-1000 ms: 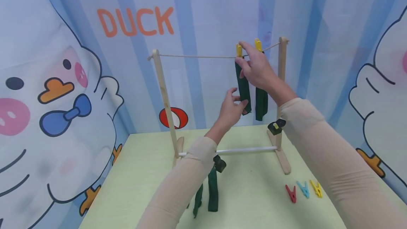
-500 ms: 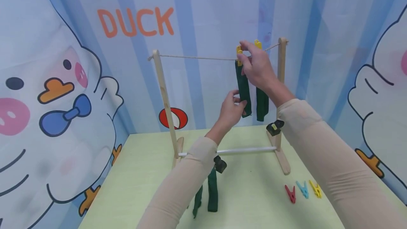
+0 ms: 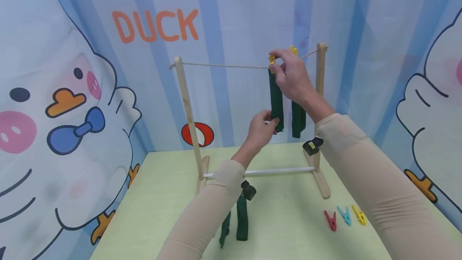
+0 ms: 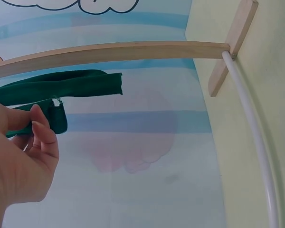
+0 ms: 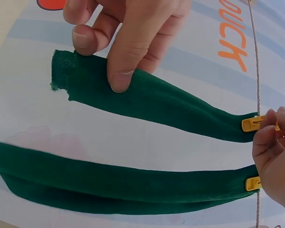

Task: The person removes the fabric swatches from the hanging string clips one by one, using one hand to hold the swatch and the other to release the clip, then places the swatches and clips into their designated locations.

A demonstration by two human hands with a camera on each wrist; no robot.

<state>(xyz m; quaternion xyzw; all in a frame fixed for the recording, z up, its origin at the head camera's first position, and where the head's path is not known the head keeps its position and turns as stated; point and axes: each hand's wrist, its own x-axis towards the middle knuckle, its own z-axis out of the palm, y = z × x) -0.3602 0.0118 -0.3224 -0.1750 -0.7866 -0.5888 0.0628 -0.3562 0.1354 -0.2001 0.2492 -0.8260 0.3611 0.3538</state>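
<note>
A dark green cloth strip (image 3: pixel 276 99) with a frayed lower end hangs from the cord (image 3: pixel 223 66), under a yellow clothespin (image 5: pixel 251 124). My right hand (image 3: pixel 295 75) pinches that clothespin's upper end between thumb and fingers. Lower down, my left hand (image 3: pixel 260 128) pinches the same strip just above its bottom edge; the right wrist view has its thumb lying on the cloth. A second green strip (image 3: pixel 298 120) hangs beside it to the right, held by another yellow clothespin (image 5: pixel 253 184) partly behind the right hand.
The cord runs between the wooden posts (image 3: pixel 320 71) of a stand with a white crossbar (image 3: pixel 278 170). More green strips (image 3: pixel 242 220) lie on the table (image 3: pixel 144 212), partly behind the left sleeve. Red (image 3: pixel 330 220), blue (image 3: pixel 345 215) and yellow clothespins (image 3: pixel 359 214) lie at the right.
The right hand's fingers have come down slightly with the clothespin and cord. The left hand has shifted a little lower, and the strip now hangs straighter.
</note>
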